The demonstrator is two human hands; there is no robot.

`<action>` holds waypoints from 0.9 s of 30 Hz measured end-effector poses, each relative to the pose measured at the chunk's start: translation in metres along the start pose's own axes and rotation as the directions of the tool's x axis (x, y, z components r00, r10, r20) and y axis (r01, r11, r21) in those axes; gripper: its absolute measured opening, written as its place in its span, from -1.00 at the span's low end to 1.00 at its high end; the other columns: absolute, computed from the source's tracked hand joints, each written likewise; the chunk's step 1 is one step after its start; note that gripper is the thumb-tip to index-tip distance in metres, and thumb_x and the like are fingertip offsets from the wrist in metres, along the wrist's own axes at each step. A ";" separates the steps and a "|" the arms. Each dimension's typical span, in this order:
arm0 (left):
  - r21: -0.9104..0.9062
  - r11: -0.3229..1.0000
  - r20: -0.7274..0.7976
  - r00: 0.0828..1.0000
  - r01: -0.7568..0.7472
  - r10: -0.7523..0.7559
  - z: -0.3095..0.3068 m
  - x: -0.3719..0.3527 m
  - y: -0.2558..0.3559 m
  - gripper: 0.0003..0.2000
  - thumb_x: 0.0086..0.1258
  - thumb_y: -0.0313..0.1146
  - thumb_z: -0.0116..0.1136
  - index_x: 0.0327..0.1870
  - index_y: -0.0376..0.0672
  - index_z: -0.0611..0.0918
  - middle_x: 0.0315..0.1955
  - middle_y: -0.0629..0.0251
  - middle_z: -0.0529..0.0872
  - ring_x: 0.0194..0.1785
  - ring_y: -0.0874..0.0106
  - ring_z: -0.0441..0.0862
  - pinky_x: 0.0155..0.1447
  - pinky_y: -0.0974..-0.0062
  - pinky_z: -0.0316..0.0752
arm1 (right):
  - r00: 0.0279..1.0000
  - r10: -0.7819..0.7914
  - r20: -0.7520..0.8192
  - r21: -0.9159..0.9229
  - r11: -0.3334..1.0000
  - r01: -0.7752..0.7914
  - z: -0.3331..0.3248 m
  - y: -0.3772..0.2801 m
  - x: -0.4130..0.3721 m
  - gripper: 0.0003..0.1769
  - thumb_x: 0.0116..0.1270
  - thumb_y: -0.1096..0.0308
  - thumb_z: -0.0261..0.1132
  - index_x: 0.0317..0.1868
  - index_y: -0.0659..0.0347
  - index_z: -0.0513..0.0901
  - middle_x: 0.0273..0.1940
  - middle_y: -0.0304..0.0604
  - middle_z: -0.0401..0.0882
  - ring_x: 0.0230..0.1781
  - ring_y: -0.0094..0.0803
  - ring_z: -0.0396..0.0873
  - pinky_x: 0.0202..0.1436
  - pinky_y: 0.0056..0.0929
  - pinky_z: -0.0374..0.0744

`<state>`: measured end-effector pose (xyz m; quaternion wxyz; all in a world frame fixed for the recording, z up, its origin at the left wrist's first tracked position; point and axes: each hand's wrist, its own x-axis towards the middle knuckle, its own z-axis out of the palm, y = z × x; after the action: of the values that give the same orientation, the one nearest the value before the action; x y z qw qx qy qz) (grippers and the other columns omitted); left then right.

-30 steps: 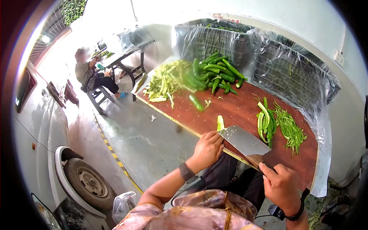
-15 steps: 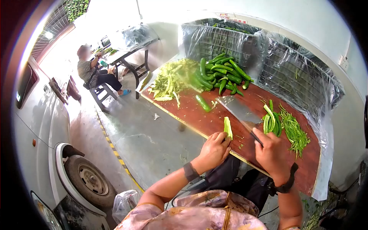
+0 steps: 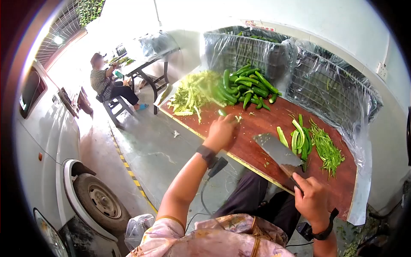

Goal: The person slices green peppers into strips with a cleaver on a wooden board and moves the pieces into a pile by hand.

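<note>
My right hand (image 3: 311, 196) grips the handle of a cleaver (image 3: 278, 151), whose wide blade lies low over the brown wooden board (image 3: 257, 128). My left hand (image 3: 221, 130) reaches forward and closes over a single green pepper (image 3: 221, 112) lying on the board. A pepper half (image 3: 282, 136) now lies by the pile of halved peppers (image 3: 299, 139), with thin green strips (image 3: 326, 147) to its right. Whole green peppers (image 3: 246, 85) are heaped at the far end, next to pale green trimmings (image 3: 192, 92).
Plastic-lined wire crates (image 3: 274, 55) stand behind the board. A person (image 3: 107, 83) sits on a stool by a table at far left. A white vehicle with its wheel (image 3: 96, 201) is close on my left. A plastic bag (image 3: 137, 229) lies on the concrete floor.
My left hand let go of the pepper half and reached forward onto the lone whole pepper. The cleaver pushed the half to the pile, then drew back toward me.
</note>
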<state>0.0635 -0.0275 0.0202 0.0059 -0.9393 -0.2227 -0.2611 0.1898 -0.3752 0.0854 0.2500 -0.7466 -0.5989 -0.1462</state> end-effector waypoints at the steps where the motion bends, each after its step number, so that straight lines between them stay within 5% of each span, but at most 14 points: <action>1: 0.006 1.000 -0.002 1.000 -0.002 0.002 0.004 -0.001 -0.006 -0.73 0.30 -0.30 0.18 0.02 0.01 0.66 -0.01 0.15 0.65 -0.01 0.04 0.60 0.03 0.12 0.58 | 1.000 -0.007 0.024 0.021 1.000 0.007 0.003 -0.001 -0.001 -0.52 0.07 0.48 0.40 0.08 0.06 0.69 -0.43 -0.11 0.48 -0.45 -0.06 0.54 -0.41 -0.11 0.49; 4: -0.037 0.999 -0.065 0.998 0.016 -0.018 0.009 0.000 -0.016 -0.77 0.25 -0.33 0.21 -0.07 -0.05 0.65 -0.06 0.21 0.64 0.00 0.12 0.62 0.06 0.15 0.57 | 0.998 -0.004 0.068 0.035 0.999 0.001 0.004 -0.005 0.000 -0.52 0.06 0.48 0.40 0.07 0.05 0.70 -0.44 -0.11 0.47 -0.45 -0.08 0.54 -0.40 -0.12 0.51; 8: -0.318 0.948 -0.196 0.979 -0.011 -0.054 -0.021 0.002 -0.016 -0.81 0.33 -0.37 0.16 -0.07 -0.14 0.60 -0.17 0.10 0.68 -0.04 0.06 0.64 0.03 0.12 0.55 | 0.997 -0.004 0.076 0.032 0.999 0.002 0.003 -0.003 -0.002 -0.52 0.06 0.50 0.39 0.07 0.06 0.70 -0.43 -0.11 0.46 -0.46 -0.08 0.54 -0.42 -0.13 0.50; 10: -0.623 0.730 -0.078 0.906 0.281 -0.415 -0.039 0.003 -0.013 -0.86 0.44 -0.45 0.09 -0.04 -0.19 0.54 -0.23 0.17 0.68 -0.19 0.44 0.66 -0.11 0.37 0.59 | 0.997 -0.007 0.073 0.047 0.999 0.003 0.004 -0.001 -0.003 -0.53 0.06 0.50 0.38 0.06 0.07 0.70 -0.43 -0.11 0.46 -0.46 -0.09 0.54 -0.42 -0.14 0.50; 11: -0.631 0.755 -0.191 0.907 0.179 -0.375 -0.022 0.004 -0.036 -0.88 0.50 -0.47 0.02 -0.01 -0.18 0.51 -0.28 0.27 0.65 -0.26 0.62 0.57 -0.19 0.55 0.54 | 0.997 -0.011 0.073 0.035 0.999 0.009 0.004 -0.001 -0.003 -0.53 0.07 0.50 0.38 0.06 0.07 0.70 -0.44 -0.11 0.45 -0.46 -0.09 0.54 -0.42 -0.15 0.50; 13: -0.797 0.572 -0.127 0.874 0.191 -0.469 -0.019 0.009 -0.044 -0.86 0.52 -0.51 -0.02 0.02 -0.16 0.49 -0.28 0.35 0.64 -0.23 0.66 0.54 -0.19 0.59 0.53 | 0.997 -0.020 0.074 0.026 0.999 0.019 0.005 -0.001 -0.001 -0.54 0.08 0.50 0.38 0.06 0.08 0.70 -0.44 -0.11 0.45 -0.46 -0.09 0.54 -0.43 -0.15 0.50; 18: -0.699 0.658 -0.029 0.909 0.279 -0.417 0.040 -0.001 -0.082 -0.86 0.48 -0.50 0.01 -0.03 -0.19 0.57 -0.22 0.26 0.66 -0.14 0.53 0.61 -0.08 0.51 0.56 | 0.995 -0.052 0.090 0.006 0.999 0.052 0.005 -0.007 0.002 -0.55 0.10 0.49 0.38 0.06 0.06 0.71 -0.46 -0.13 0.41 -0.49 -0.11 0.52 -0.45 -0.16 0.49; 20: -0.324 0.929 -0.188 0.949 0.182 -0.251 0.014 -0.013 -0.050 -0.86 0.39 -0.47 0.09 -0.11 -0.20 0.65 -0.14 0.14 0.67 -0.05 0.25 0.65 0.05 0.35 0.56 | 0.994 -0.060 0.094 0.007 0.998 0.059 0.004 -0.008 0.004 -0.56 0.11 0.49 0.38 0.06 0.05 0.71 -0.46 -0.13 0.41 -0.49 -0.11 0.51 -0.45 -0.16 0.48; 21: -0.409 0.891 -0.212 0.929 0.199 -0.304 0.014 -0.013 -0.044 -0.83 0.31 -0.43 0.14 -0.13 -0.20 0.69 -0.03 0.06 0.65 0.07 0.04 0.60 0.15 0.21 0.52 | 0.993 -0.068 0.098 0.012 0.998 0.067 0.004 -0.009 0.004 -0.57 0.12 0.49 0.38 0.05 0.04 0.71 -0.46 -0.14 0.40 -0.49 -0.12 0.51 -0.46 -0.17 0.48; 27: -0.469 0.880 -0.206 0.959 0.076 -0.193 0.010 -0.014 -0.026 -0.81 0.34 -0.34 0.19 -0.11 -0.17 0.73 0.04 0.09 0.64 0.09 0.09 0.62 0.17 0.22 0.54 | 0.992 -0.107 0.073 -0.040 0.993 0.110 -0.002 -0.012 0.015 -0.59 0.13 0.49 0.37 0.04 0.04 0.72 -0.43 -0.13 0.41 -0.48 -0.13 0.51 -0.46 -0.18 0.48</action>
<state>0.0463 -0.0089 0.0022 -0.2053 -0.8565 -0.2178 -0.4205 0.1816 -0.3619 0.0968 0.2040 -0.7227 -0.6439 -0.1461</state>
